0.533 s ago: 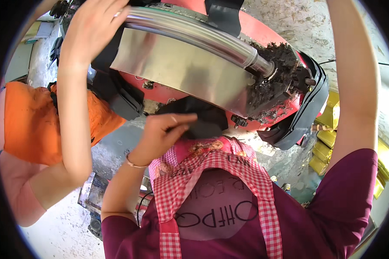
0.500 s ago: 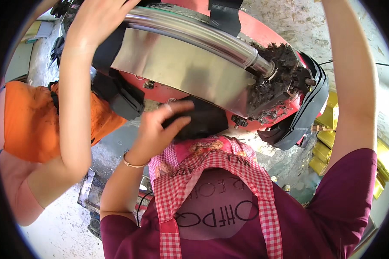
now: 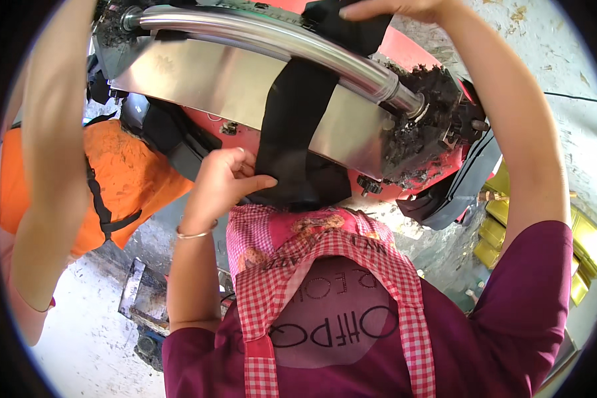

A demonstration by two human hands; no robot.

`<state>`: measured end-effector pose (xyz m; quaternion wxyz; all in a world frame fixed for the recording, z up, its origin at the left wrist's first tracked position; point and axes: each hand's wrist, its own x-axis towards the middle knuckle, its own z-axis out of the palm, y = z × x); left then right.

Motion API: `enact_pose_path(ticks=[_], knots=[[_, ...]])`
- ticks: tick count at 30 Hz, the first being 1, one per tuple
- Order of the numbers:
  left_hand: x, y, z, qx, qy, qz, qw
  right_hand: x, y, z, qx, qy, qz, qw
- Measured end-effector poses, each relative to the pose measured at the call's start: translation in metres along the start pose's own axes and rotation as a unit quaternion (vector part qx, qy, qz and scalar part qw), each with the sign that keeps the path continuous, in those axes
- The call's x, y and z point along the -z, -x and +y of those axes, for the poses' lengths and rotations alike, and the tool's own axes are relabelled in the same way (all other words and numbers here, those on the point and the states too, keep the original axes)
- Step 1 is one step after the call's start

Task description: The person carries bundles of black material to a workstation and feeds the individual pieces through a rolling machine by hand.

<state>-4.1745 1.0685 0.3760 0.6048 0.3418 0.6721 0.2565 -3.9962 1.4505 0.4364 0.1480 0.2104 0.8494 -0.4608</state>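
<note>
A long black rubber-like strip (image 3: 292, 119) hangs from under the shiny metal roller (image 3: 272, 36) and drapes over the metal plate (image 3: 205, 83). My left hand (image 3: 222, 182) is closed at its near-left edge, thumb on top and the other fingers curled at its side. Beneath its lower end lies more black sheet (image 3: 322, 189), close to my apron. Behind the roller, my right hand (image 3: 411, 6) reaches in at the top edge. Its fingers are stretched out on another black sheet (image 3: 348, 26); part of that hand is out of view.
Black crumbs coat the gears (image 3: 438, 123) at the roller's right end. Folded black sheets (image 3: 458, 182) hang at the right. A co-worker's forearm (image 3: 56, 132) and orange apron (image 3: 123, 186) are on the left. Yellow blocks (image 3: 580, 235) stand at far right.
A black strip has come out over the plate. My left hand has closed at its edge, and my right hand has come down onto the sheet behind the roller. The co-worker's arm has moved left.
</note>
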Motion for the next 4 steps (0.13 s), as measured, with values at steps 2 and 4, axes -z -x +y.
enact_pose_path(ticks=[2, 4], knots=[[-0.03, -0.006, -0.021, -0.077, -0.087, 0.046, 0.992, 0.027, 0.015, -0.001, 0.038, -0.102, -0.029, 0.994], [-0.052, -0.014, -0.027, -0.145, -0.17, 0.103, 0.969, 0.041, 0.016, -0.007, 0.065, -0.143, -0.037, 0.987]])
